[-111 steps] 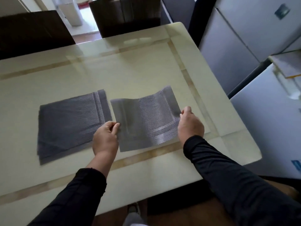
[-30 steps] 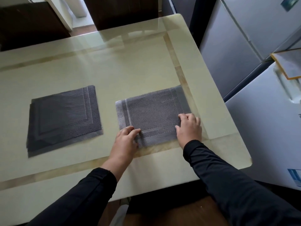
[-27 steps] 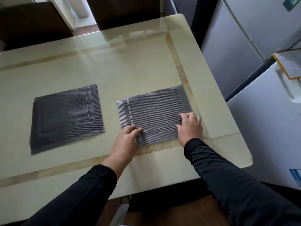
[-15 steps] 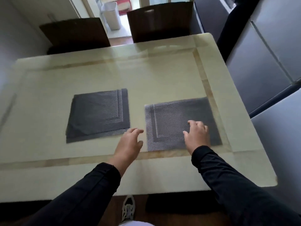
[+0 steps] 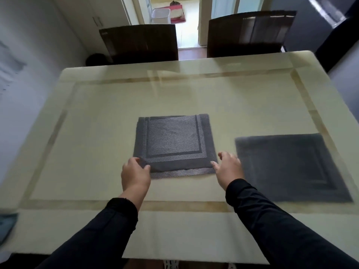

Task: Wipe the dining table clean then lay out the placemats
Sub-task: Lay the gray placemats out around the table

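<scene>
Single placemat [image 5: 291,167], right of frame: motion-blurred, weave unreadable. Stack of placemats [image 5: 174,142], centre: count indeterminate; near-left corner hidden under left hand [image 5: 135,176]. Teal cloth [image 5: 6,224], lower left: cut by frame edge. Both sleeves run off the bottom edge.

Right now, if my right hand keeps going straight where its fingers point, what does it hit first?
The right hand points up-left at the placemat stack, and its fingertips look already at the stack's near right corner, though contact is unclear.
</scene>
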